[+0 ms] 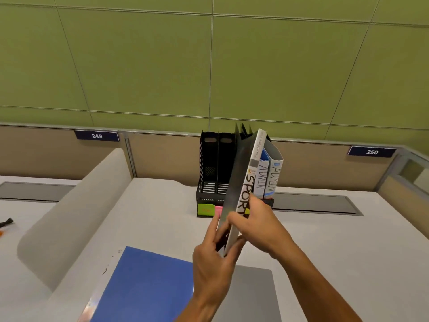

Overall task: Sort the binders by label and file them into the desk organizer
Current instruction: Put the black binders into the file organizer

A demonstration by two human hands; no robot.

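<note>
A grey binder (pixel 234 184) with a white spine lettered SPORT is held upright and tilted in front of the black desk organizer (pixel 210 173). My left hand (pixel 216 261) grips its lower end from below. My right hand (pixel 253 219) holds the spine near the bottom. Two binders labelled ADMIN (pixel 269 177) stand in the organizer's right slots. The two left slots look empty. A blue binder (pixel 144 287) lies flat on the desk near me, with a grey one (pixel 255 291) beside it, partly hidden by my arms.
Coloured tags (pixel 206 209) mark the organizer's front edge. A grey curved divider (pixel 76 205) rises on the left. A recessed cable tray (pixel 315 204) runs right of the organizer. Partition plates read 249 (pixel 97 135) and 250 (pixel 372 152). A dark tool (pixel 6 222) lies far left.
</note>
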